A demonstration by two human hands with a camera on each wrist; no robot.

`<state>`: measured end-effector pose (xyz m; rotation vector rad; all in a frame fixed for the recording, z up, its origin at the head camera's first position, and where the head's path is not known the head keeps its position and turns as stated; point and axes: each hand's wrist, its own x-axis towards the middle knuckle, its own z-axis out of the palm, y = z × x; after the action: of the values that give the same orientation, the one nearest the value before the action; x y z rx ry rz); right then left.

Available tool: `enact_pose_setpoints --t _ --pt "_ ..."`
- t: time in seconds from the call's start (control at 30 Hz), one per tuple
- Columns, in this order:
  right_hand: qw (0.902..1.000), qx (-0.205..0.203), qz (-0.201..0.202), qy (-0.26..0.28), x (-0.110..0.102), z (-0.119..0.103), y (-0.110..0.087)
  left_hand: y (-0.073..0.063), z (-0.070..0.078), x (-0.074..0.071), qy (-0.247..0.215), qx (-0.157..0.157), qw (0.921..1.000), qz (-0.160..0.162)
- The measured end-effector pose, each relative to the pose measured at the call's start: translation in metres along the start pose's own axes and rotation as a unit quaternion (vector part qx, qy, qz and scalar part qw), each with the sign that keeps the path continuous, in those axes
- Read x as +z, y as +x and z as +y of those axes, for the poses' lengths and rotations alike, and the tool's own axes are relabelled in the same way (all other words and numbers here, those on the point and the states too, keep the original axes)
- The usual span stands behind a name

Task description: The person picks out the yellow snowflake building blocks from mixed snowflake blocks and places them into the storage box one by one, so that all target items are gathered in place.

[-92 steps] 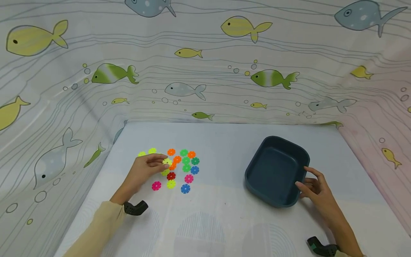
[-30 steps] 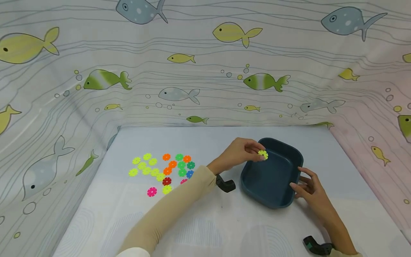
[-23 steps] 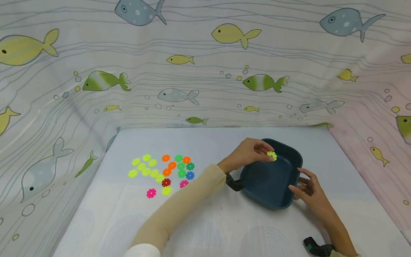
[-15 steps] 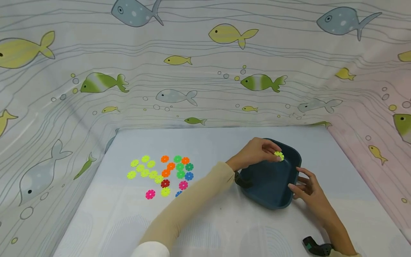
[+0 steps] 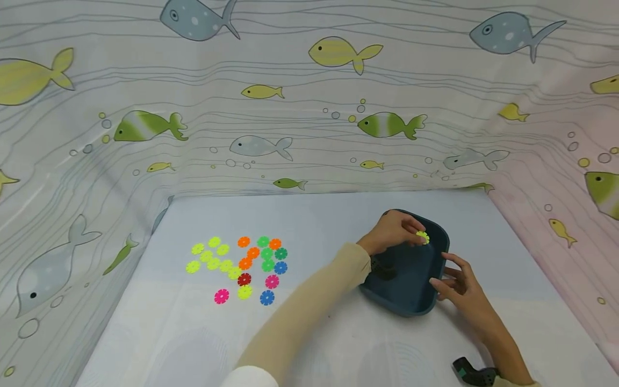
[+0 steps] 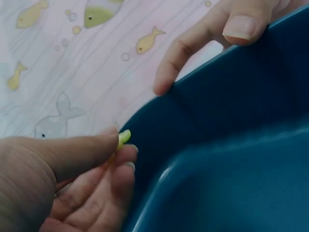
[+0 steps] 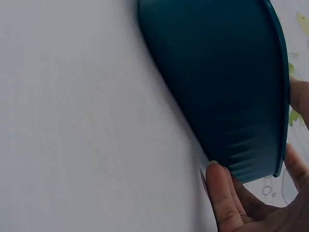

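Note:
My left hand (image 5: 390, 231) pinches a yellow notched plastic disc (image 5: 424, 236) between thumb and fingers, over the inside of a dark blue rectangular bin (image 5: 411, 285). In the left wrist view only the edge of this disc (image 6: 124, 137) shows, close to the bin's wall (image 6: 193, 111). My right hand (image 5: 459, 285) holds the bin's right side, thumb at the rim and fingers on the outside. The right wrist view shows fingertips (image 7: 218, 186) against the bin's outer wall (image 7: 217, 82), low down near the table. The forearm and wrist camera hide part of the bin's interior.
Several loose notched discs lie left of the bin: a yellow group (image 5: 213, 263), orange ones (image 5: 245, 263), green ones (image 5: 267, 252), blue (image 5: 267, 297), pink (image 5: 221, 296) and a dark red one (image 5: 244, 279). A fish-patterned curtain (image 5: 319, 113) encloses the white table (image 5: 309, 344).
My left hand has gone from the disc group rightward to above the bin, carrying a yellow disc. My right hand stays at the bin's side. The head view has shifted slightly.

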<state>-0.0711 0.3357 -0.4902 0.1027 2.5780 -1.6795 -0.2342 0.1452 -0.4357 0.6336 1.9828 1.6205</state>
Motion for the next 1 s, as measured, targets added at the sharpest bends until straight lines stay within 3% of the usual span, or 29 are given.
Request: enact_pose_setpoints --t 0.13,0.3,0.43,0.6,1.0 --pt "1.0000 -0.004 0.000 0.003 0.000 0.001 0.000 0.003 -0.001 0.009 -0.009 -0.007 0.9998 0.015" --pt "0.9999 -0.012 -0.002 0.003 -0.001 0.003 0.000 0.013 -0.009 0.021 0.046 -0.025 0.9976 0.046" --pt "0.9997 -0.020 -0.002 0.009 -0.001 0.004 0.000 0.020 -0.018 0.027 0.060 -0.052 0.9953 0.056" --pt "0.9993 -0.032 -0.001 0.021 0.000 0.002 0.001 0.024 -0.026 0.030 0.036 -0.079 0.9940 0.066" --pt "0.9996 -0.021 -0.002 0.017 -0.001 0.006 0.002 0.031 -0.028 0.042 0.112 -0.046 0.9916 0.046"
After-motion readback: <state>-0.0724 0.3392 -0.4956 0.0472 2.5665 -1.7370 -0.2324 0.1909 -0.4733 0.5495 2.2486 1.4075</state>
